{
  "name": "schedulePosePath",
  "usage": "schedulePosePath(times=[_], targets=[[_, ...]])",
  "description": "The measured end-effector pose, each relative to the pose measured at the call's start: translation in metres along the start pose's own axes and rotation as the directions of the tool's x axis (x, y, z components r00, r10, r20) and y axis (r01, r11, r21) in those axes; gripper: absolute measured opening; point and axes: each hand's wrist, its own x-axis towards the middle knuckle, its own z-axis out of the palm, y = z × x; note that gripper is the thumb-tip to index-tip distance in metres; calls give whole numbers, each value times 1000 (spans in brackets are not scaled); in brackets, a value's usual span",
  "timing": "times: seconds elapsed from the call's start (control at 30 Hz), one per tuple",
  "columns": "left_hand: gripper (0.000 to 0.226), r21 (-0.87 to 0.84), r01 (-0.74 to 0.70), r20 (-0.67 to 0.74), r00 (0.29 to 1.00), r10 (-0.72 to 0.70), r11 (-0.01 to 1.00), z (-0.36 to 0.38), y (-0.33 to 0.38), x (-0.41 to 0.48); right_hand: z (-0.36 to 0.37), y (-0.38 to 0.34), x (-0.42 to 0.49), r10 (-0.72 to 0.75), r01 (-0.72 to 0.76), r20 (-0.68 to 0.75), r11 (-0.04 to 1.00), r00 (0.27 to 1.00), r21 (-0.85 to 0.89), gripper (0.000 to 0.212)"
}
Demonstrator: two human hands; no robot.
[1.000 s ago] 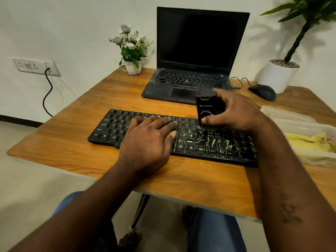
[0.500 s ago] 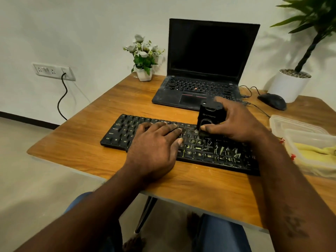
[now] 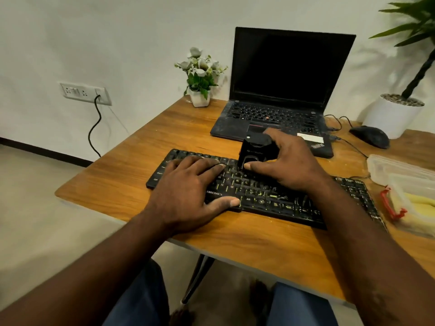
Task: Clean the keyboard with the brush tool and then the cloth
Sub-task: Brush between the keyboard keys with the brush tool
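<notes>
The black keyboard (image 3: pixel 270 201) lies across the near half of the wooden table (image 3: pixel 113 184), its right-hand keys flecked with pale debris. The left hand (image 3: pixel 190 184) rests flat on its left half, fingers straight and close together, thumb stretched along the near edge. The right hand (image 3: pixel 290 165) grips the boxy black brush tool (image 3: pixel 254 149) upright on the middle keys, thumb pressed to its front face and the other fingers curled over the top and back (the bristles themselves are hidden under the tool). This hand and forearm cover much of the keyboard's middle rows. Just behind stands an open laptop (image 3: pixel 282 78), screen dark, with a small potted flower (image 3: pixel 200 74) to its left and a black mouse (image 3: pixel 369 136) to its right, near a white planter (image 3: pixel 393 116). At the table's right edge sit clear plastic containers (image 3: pixel 397 169); the nearer one holds the yellow cloth (image 3: pixel 419 203). A cable (image 3: pixel 94 128) hangs from a wall socket (image 3: pixel 82 92).
</notes>
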Motion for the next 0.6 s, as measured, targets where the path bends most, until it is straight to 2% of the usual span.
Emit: schedulePosePath(times=[0.1, 0.23, 0.37, 0.5, 0.53, 0.6], targets=[[103, 7, 13, 21, 1000, -13, 1000, -2, -3, 1, 7, -5, 6, -23, 22, 30, 1000, 999, 22, 43], [108, -9, 9, 23, 1000, -9, 1000, 2, -5, 0, 8, -7, 13, -7, 1, -55, 994, 998, -108, 51], [115, -20, 6, 40, 999, -5, 1000, 5, -7, 2, 9, -12, 14, -24, 31, 117, 998, 993, -53, 44], [121, -14, -5, 71, 997, 6, 1000, 5, -3, 5, 4, -15, 22, 32, -29, 13, 989, 999, -144, 50], [122, -11, -5, 82, 997, 6, 1000, 5, -3, 4, 4, -16, 22, 51, -47, 31, 992, 998, -121, 51], [125, -2, -5, 103, 995, 5, 1000, 5, -5, 4, 7, -20, 20, 75, -82, 154, 996, 985, 43, 48]])
